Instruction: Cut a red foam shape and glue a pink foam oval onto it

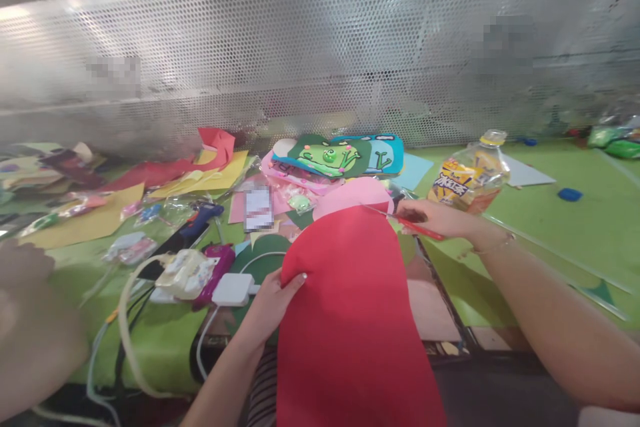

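A large red sheet [355, 300] of paper or craft foam hangs in front of me, its lower end over my lap. My left hand [275, 300] is closed on its left edge, thumb on the top face. In my right hand [430, 217] is a pair of scissors [423, 229] with red handles. Their blades lie at the sheet's upper right edge; how far they are apart I cannot tell. Just behind that edge shows a rounded pink piece [345, 197]. Farther back sits a decorated blue and green craft piece [345, 155].
A labelled plastic bottle [473, 173] stands right of the scissors. At left are a white charger [233, 289], cables, a blue glue gun [200, 220] and scattered sheets. Another person's blurred arm [35, 340] enters from the left. A perforated metal panel [320, 53] closes off the back.
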`<state>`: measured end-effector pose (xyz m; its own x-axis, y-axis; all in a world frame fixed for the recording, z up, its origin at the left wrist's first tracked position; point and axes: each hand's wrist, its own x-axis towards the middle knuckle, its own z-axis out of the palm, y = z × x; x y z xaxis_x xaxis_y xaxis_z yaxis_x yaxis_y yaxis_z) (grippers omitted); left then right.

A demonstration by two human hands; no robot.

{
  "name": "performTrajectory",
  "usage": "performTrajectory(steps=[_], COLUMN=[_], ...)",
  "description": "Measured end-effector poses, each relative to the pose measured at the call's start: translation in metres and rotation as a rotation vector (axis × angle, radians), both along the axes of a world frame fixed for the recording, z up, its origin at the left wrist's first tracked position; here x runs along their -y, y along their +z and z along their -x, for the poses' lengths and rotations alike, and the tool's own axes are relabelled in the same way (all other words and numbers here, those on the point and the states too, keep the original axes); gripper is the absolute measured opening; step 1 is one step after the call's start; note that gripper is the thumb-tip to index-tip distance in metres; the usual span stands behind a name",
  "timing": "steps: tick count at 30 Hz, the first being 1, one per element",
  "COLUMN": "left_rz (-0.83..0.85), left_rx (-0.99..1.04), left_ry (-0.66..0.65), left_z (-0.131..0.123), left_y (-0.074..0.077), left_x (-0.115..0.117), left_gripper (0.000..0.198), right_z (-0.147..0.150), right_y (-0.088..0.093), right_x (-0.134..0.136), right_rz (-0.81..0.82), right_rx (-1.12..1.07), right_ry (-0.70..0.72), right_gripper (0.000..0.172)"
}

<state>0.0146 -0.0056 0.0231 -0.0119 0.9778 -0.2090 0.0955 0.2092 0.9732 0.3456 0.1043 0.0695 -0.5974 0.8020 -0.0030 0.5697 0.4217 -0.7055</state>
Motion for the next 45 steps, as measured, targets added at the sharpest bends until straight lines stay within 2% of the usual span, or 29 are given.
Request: performTrajectory(steps=[6, 13, 30, 34, 40, 45], left_rz=[0.021, 0.030, 0.026, -0.025, -0.087, -0.039], left_rx=[0.028, 0.056, 0.095, 0.131, 0.407, 0.529], left_ry=[-0.009, -0.020, -0.012, 0.045, 0.177, 0.273], left_z=[0.000, 0.000, 0.000, 0.004, 0.006, 0.004], left_y=[-0.001, -0.002, -0.002, -0.009, -0.016, -0.011], left_x=[-0.001, -0.001, -0.001, -0.003, -0.009, -0.009], left_gripper=[0.034, 0.033, 0.036, 0.043, 0.054, 0.062], right_z=[-0.005, -0.015, -0.012, -0.005, 0.025, 0.045], right_y=[0.002, -0.002, -0.003, -0.007, -0.021, -0.037], right_x=[-0.002, -0.007, -0.006, -0.006, 0.006, 0.012], right_rz=[-0.089, -0.067, -0.096, -0.063, 0.098, 0.231], right_rx=[0.079, 0.089, 0.086, -0.041, -0.357, -0.504], right_ry=[-0.026, -0.060, -0.087, -0.171, -0.256, -0.195], right_gripper=[0.027, 0.025, 0.030, 0.031, 0.034, 0.033])
